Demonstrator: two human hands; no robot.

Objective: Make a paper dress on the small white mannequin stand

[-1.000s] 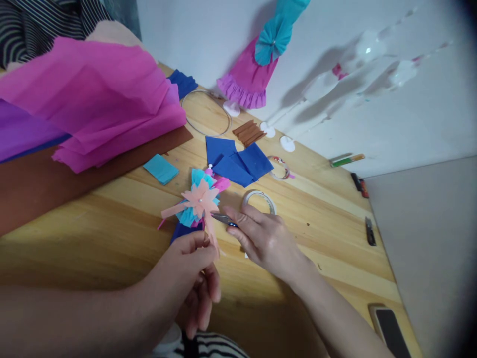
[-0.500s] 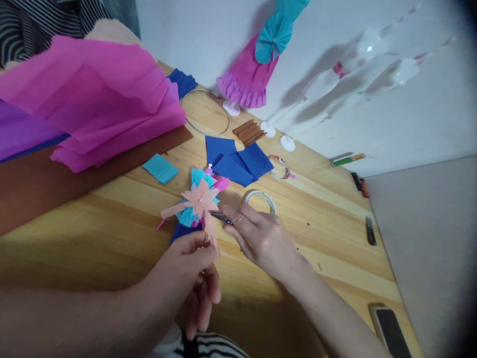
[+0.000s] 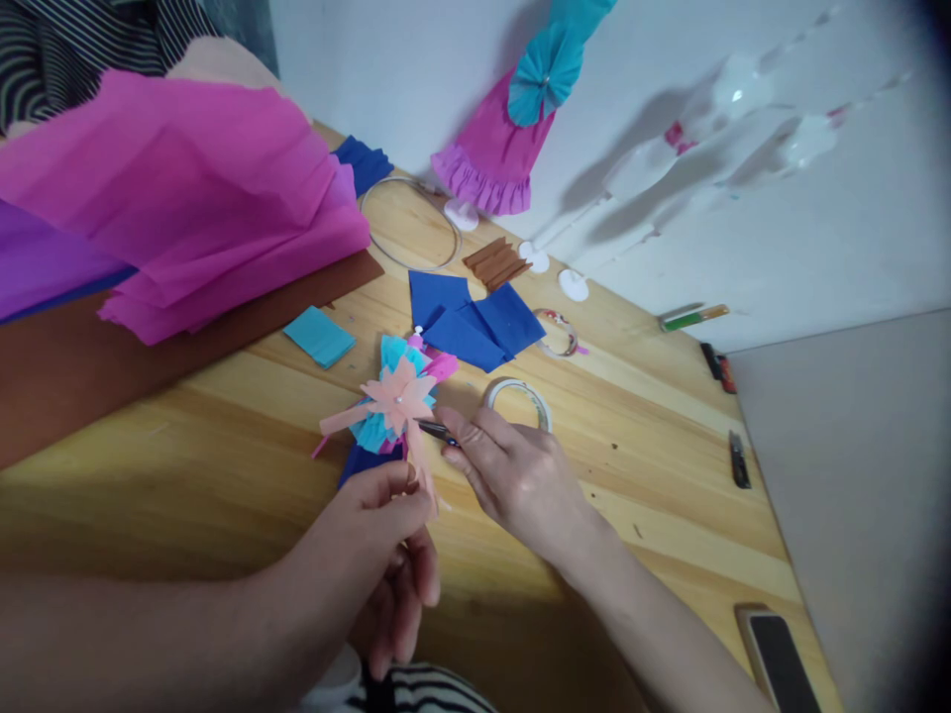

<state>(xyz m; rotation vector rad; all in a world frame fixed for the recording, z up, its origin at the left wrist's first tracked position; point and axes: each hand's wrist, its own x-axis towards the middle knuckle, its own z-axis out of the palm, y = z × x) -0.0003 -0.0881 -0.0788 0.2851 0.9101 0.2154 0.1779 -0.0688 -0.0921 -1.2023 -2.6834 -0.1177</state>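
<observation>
A layered paper flower (image 3: 399, 395) in peach, turquoise and pink lies mid-table, with a pale bead at its centre and peach strips trailing from it. Between thumb and forefinger, my left hand (image 3: 393, 525) pinches the lower peach paper strip (image 3: 418, 456); its other fingers curl loosely. My right hand (image 3: 512, 470) is closed on a small dark-tipped tool, apparently scissors (image 3: 437, 431), whose point meets the strip just below the flower. The tool's handles are hidden in the hand. Under the flower shows a piece of dark blue paper (image 3: 364, 461).
Blue paper pieces (image 3: 475, 327), a tape roll (image 3: 546, 401) and folded turquoise paper (image 3: 320, 337) lie around the flower. Large pink crepe paper (image 3: 223, 198) covers the left side. At right are a utility knife (image 3: 738, 460) and a phone (image 3: 780, 659). Paper decorations (image 3: 512, 139) hang by the wall.
Almost nothing differs. My right hand and the tool have shifted very slightly; my left hand keeps its pinch on the peach strip.
</observation>
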